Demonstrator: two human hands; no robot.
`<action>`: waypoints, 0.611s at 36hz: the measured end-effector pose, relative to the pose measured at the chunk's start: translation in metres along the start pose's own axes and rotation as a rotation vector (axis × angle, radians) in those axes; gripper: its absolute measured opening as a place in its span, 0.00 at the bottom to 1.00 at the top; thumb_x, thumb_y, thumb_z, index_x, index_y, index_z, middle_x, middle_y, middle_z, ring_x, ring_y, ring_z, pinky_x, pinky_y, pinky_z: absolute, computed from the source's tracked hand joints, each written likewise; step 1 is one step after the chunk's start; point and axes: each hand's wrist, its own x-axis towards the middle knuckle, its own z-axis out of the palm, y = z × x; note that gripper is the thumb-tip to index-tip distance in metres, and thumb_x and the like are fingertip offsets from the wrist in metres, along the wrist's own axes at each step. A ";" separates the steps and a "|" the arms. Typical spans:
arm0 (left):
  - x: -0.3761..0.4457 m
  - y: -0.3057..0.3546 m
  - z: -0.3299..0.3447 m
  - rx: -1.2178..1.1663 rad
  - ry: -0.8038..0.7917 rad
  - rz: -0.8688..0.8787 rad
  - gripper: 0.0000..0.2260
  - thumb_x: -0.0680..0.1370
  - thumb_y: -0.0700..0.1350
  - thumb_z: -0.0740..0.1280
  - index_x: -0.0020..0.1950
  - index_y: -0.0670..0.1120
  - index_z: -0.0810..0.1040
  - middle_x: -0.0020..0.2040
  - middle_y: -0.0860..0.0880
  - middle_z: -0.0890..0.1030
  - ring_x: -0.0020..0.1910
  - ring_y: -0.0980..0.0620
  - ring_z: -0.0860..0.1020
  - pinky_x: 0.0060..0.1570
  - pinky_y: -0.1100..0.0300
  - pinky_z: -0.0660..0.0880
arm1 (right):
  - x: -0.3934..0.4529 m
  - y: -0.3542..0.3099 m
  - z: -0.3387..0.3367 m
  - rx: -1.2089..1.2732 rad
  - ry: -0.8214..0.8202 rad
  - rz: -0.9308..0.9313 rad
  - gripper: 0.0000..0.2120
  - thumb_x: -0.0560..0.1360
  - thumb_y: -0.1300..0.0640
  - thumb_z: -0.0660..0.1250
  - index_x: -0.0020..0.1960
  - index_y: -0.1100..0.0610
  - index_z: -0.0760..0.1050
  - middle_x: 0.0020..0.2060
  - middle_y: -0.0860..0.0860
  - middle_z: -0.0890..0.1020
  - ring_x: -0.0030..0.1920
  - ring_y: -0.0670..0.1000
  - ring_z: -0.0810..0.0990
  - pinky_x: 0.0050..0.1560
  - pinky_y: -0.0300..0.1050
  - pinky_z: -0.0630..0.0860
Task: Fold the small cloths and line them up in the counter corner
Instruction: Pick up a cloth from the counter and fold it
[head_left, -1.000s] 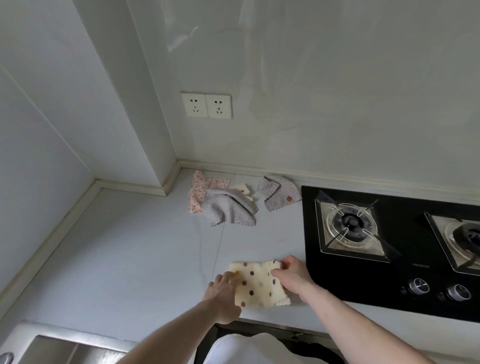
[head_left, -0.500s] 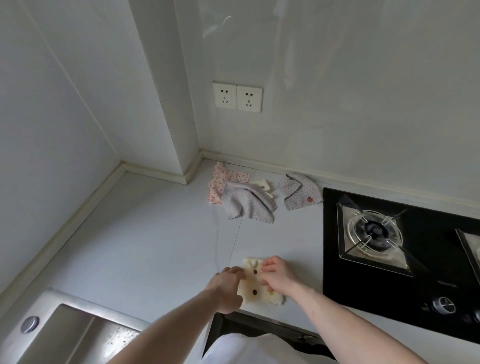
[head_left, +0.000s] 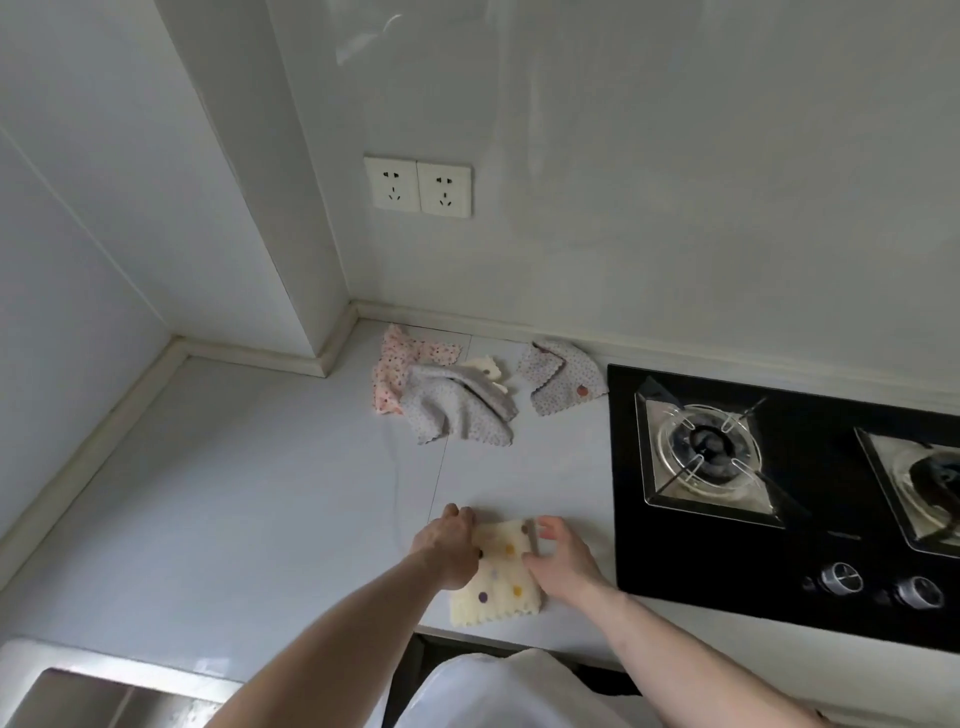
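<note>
The yellow dotted cloth (head_left: 498, 577) looks longer now than half a second ago, when it was bunched small under both hands. It lies flat at the front edge of the counter (head_left: 260, 493), well apart from the corner. The left hand (head_left: 449, 551) rests on its left edge with fingers curled down; I cannot tell if they pinch it. The right hand (head_left: 558, 561) has let go a bit, fingers spread loosely and touching the right edge. Both arms reach forward from below. Near the corner lie a pink cloth (head_left: 395, 369), a grey cloth (head_left: 457, 410) and another spotted cloth (head_left: 563, 382), unfolded. The stove (head_left: 779, 493) sits right.
</note>
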 end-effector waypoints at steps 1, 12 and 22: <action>0.001 0.000 0.000 -0.005 0.007 0.001 0.19 0.81 0.48 0.64 0.71 0.48 0.70 0.64 0.49 0.70 0.59 0.45 0.77 0.57 0.52 0.76 | 0.001 0.001 0.000 0.003 0.004 0.008 0.30 0.75 0.52 0.70 0.74 0.52 0.66 0.69 0.48 0.74 0.67 0.51 0.74 0.64 0.40 0.69; -0.013 0.006 -0.003 -0.143 0.200 0.127 0.08 0.76 0.48 0.69 0.53 0.57 0.82 0.48 0.56 0.76 0.48 0.52 0.76 0.43 0.60 0.71 | 0.011 0.001 -0.005 -0.060 0.079 -0.106 0.10 0.73 0.55 0.72 0.52 0.44 0.81 0.44 0.45 0.76 0.43 0.46 0.79 0.50 0.47 0.82; -0.040 -0.001 0.011 -0.168 0.321 0.175 0.10 0.75 0.47 0.67 0.54 0.57 0.82 0.46 0.58 0.82 0.43 0.58 0.79 0.39 0.63 0.72 | -0.004 0.012 0.004 -0.012 0.199 -0.234 0.10 0.75 0.61 0.70 0.43 0.47 0.74 0.42 0.43 0.80 0.39 0.46 0.80 0.38 0.33 0.74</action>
